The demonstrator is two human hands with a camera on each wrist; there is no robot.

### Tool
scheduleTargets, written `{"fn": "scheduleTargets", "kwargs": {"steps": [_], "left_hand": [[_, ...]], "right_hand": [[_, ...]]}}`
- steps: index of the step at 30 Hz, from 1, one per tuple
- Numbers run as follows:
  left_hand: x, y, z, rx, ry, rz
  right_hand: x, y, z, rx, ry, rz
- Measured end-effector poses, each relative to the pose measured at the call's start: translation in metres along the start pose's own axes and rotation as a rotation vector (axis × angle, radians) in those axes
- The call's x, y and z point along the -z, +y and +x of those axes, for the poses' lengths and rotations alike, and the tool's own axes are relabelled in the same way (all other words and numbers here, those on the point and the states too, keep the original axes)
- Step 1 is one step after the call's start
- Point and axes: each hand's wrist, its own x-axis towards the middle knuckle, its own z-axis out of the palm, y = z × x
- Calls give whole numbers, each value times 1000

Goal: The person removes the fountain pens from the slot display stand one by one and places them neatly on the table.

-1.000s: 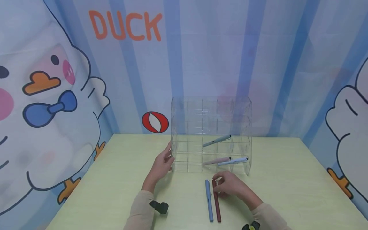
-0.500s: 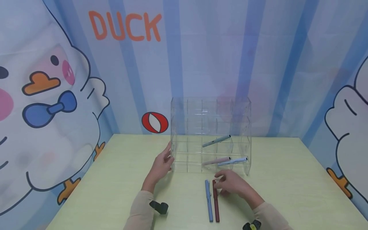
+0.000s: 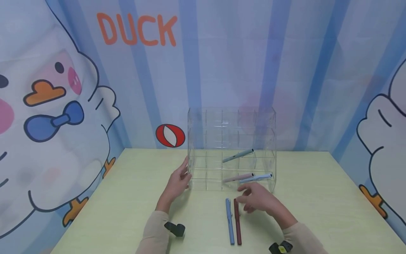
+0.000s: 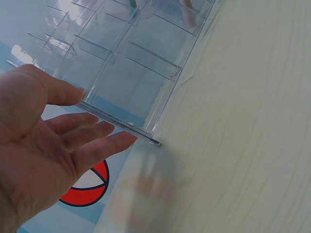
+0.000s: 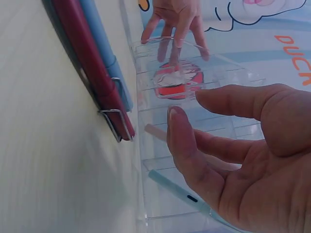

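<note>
My left hand (image 3: 176, 182) holds the left side panel of a clear acrylic rack (image 3: 214, 174); in the left wrist view the thumb is on one side of the panel's edge and the fingers on the other. Just right of a dark red capped pen (image 3: 238, 225) hovers my right hand (image 3: 258, 198), its fingers loosely bent and nothing between them. Thumb and forefinger stand apart in the right wrist view. A blue capped pen (image 3: 229, 222) lies beside the red one on the table, both pointing toward the rack, with wire clips at their far ends.
Three pens lean in the rack's compartments: a grey-green one (image 3: 238, 155) a row up, a pinkish one (image 3: 239, 177) and a pale blue one (image 3: 257, 177) in the bottom row. A duck-print curtain (image 3: 228, 63) hangs behind the pale yellow table (image 3: 317, 211).
My right hand has left the dark red pen, lifting and shifting slightly away toward the rack, its fingers loosening. The pen stays on the table. My left hand keeps its place on the rack.
</note>
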Motion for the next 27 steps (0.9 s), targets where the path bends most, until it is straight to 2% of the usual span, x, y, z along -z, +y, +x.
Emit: {"fn": "scheduleTargets", "kwargs": {"steps": [13,20,27], "left_hand": [[1,1,-1,-6,0,-1],[0,0,-3,-10,5,-15],[-2,0,-2,-34,53,-9]], "right_hand": [[10,-14,-10,12,5,10],[18,-14,-13,51,-35,56],[23,-13,-13,89,-51,74]]}}
